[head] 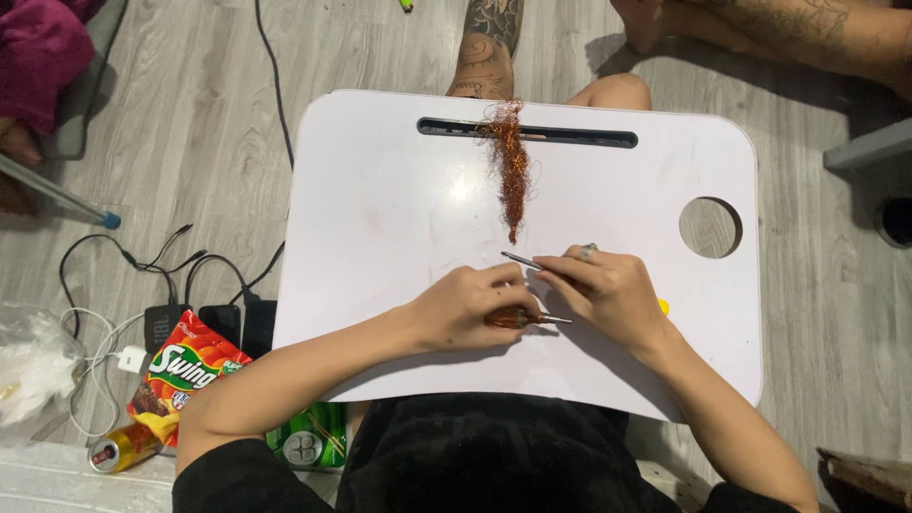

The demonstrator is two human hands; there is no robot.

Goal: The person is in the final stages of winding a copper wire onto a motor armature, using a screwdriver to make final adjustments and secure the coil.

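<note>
- Two bare hands work over a white lap tray [399,209], close to its near edge, while the person's black clothing hides the middle of that edge.
- The left hand [465,309] is curled shut around a small tool with a reddish-brown handle [508,318]; only the handle's end and a short metal tip show past the fingers, the rest is hidden in the palm.
- The right hand [608,294], just beside the left, pinches a thin metal tool [522,259] between closed fingertips; its point sticks out toward the tray's left side, and its back end is covered by the hand. A ring sits on one finger.
- A bit of something yellow [662,306] peeks out behind the right hand; what it is cannot be told.
- Farther up the tray, a long tuft of fine coppery-orange wire or fibre [511,171] lies in a strip from the middle toward the far edge, its top crossing the dark slot [579,138] there.
- A round hole [711,228] opens near the tray's right edge.
- Left of the tray, on the floor: a red snack bag [185,370], a can [119,448], a green pack half hidden by the arm, and tangled cables.
- Beyond the far edge, another person's tattooed legs [489,47] are cut off by the frame.
</note>
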